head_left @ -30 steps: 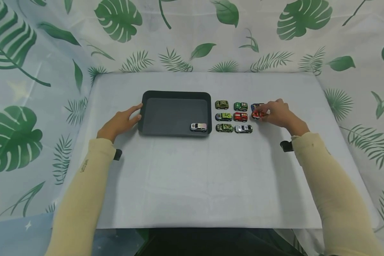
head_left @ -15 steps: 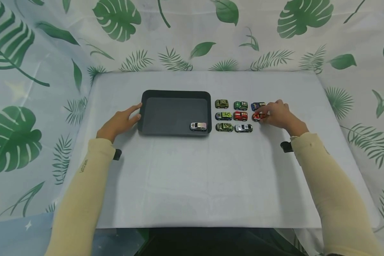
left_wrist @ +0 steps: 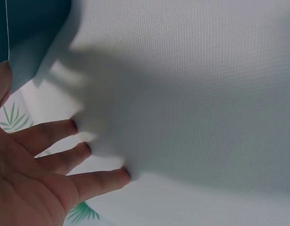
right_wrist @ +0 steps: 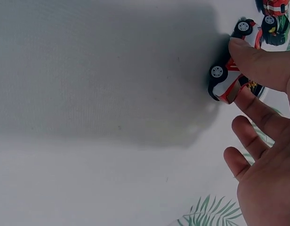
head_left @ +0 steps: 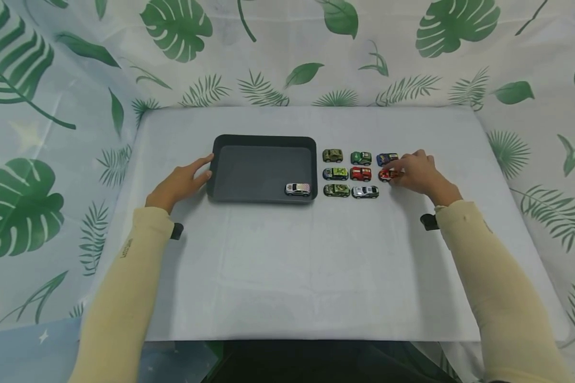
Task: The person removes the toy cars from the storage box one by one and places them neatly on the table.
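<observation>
My right hand (head_left: 419,173) pinches a red-and-white toy car (right_wrist: 225,77) between thumb and index finger, its other fingers spread loosely. This car sits at the right end of the middle row, just in front of a blue toy car (head_left: 387,158) and right of a red toy car (head_left: 361,174). My left hand (head_left: 177,186) touches the left wall of a dark grey tray (head_left: 263,141) with thumb and index finger. In the left wrist view its remaining fingers stretch out over the white cloth. Inside the tray, at the near right corner, lies a silver toy car (head_left: 297,189).
Toy cars stand in rows right of the tray: an olive car (head_left: 333,155), a green car (head_left: 361,158), a lime-patterned car (head_left: 335,173), a camouflage car (head_left: 337,190) and a silver-blue car (head_left: 366,192). White cloth (head_left: 287,266) covers the table; leaf-print fabric surrounds it.
My right hand has brought the red-and-white car slightly nearer and rightward, so more of the blue car shows behind it. The left hand and tray have stayed put.
</observation>
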`<state>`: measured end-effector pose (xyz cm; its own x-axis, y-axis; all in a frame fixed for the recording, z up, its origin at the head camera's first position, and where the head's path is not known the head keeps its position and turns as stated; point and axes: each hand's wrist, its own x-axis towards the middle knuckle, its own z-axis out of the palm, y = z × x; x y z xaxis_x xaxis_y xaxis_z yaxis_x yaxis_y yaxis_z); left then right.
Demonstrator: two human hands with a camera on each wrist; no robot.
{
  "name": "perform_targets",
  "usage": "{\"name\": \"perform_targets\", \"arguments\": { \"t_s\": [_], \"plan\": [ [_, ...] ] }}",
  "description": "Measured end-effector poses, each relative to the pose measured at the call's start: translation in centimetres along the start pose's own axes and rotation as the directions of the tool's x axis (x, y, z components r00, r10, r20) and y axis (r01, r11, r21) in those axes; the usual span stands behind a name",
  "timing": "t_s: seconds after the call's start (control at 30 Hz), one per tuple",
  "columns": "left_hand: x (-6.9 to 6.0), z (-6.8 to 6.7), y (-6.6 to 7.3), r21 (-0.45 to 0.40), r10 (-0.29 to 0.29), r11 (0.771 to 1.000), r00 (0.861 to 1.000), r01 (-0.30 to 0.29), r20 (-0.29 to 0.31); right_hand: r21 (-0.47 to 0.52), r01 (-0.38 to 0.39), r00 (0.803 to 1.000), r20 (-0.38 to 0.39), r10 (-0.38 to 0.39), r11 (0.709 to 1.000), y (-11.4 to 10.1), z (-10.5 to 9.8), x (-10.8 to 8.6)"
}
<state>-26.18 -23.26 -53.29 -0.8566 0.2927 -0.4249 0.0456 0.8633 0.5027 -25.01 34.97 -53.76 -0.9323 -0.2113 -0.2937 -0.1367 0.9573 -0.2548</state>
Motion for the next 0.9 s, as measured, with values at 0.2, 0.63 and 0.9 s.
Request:
{"name": "perform_targets", "arguments": {
  "t_s": [0.2,0.63,0.9],
  "plan": [
    [0.1,0.3,0.0,-0.001,-0.002,1.000,1.000,0.002,-0.001,-0.007,-0.019,1.000,-0.007,0.019,1.000,-0.2,0.0,-0.4],
    [0.0,0.1,0.0,-0.002,0.001,1.000,1.000,0.000,0.014,0.023,-0.041,0.997,-0.066,0.043,0.999,0.5,0.1,-0.9],
    [0.1,-0.1,0.1,-0.002,0.000,1.000,1.000,0.000,0.014,0.109,-0.087,0.990,-0.101,0.098,0.990,1.1,-0.6,-1.6]
  ]
}}
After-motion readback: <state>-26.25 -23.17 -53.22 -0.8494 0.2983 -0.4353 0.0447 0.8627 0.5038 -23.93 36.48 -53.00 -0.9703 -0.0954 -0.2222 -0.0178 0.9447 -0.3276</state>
